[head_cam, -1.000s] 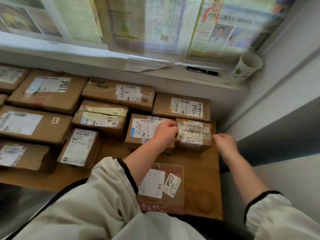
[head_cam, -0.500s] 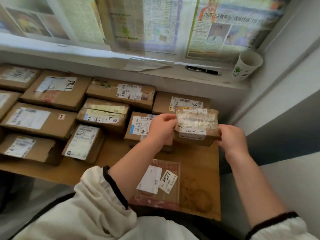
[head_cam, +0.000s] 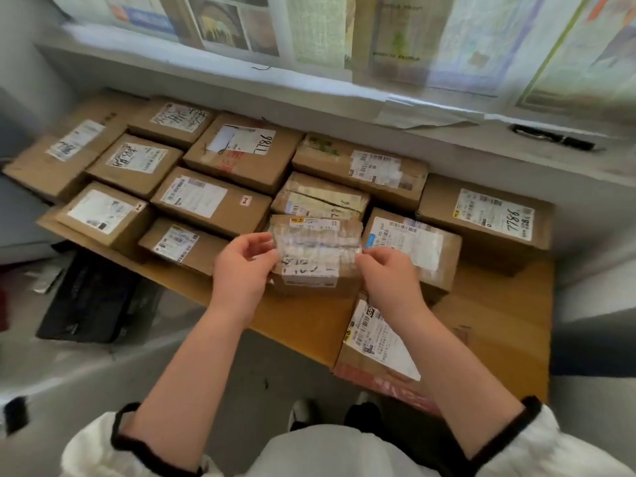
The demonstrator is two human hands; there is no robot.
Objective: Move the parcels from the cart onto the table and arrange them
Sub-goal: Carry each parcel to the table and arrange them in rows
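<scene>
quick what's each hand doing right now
Left hand: pinching the taped parcel at its left edge.
Right hand: pinching the same parcel at its right edge.

I count thirteen parcels (head_cam: 210,197): twelve on the table (head_cam: 303,321), one held parcel (head_cam: 316,256) between my left hand (head_cam: 241,273) and right hand (head_cam: 389,280); one pen (head_cam: 550,139), upper right.

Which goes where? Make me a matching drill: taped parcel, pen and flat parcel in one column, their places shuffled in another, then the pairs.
1 taped parcel
2 pen
3 flat parcel

A on the window ledge
B lying at the table's near edge
C gripped by the left hand and right hand

Pairs: 1-C, 2-A, 3-B
</scene>
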